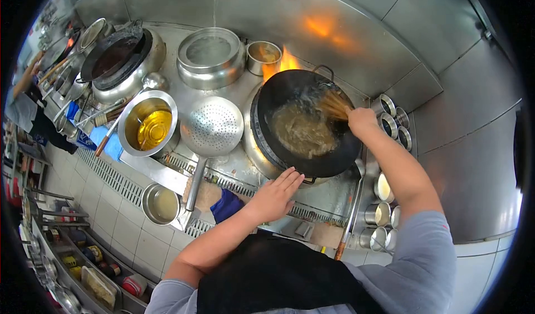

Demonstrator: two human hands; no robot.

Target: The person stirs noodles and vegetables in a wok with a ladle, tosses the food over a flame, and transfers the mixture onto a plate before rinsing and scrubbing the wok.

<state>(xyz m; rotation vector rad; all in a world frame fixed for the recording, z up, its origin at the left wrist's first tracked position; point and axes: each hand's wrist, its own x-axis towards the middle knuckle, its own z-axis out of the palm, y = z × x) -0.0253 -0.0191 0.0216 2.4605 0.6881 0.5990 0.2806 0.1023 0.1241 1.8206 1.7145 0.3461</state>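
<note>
A black wok sits on the burner with murky, steaming liquid swirling in it, and flames rise behind its far rim. My right hand is closed round a bamboo brush, whose bristles reach into the wok at its right side. Near the wok's front rim, by the small front handle, my left hand lies with its fingers stretched out and holds nothing. Whether its fingertips touch the rim is hard to tell.
Left of the wok are a perforated strainer, a pot of yellow oil and a lidded pot. A blue cloth lies at the front edge. Seasoning tins line the right. Another person stands far left.
</note>
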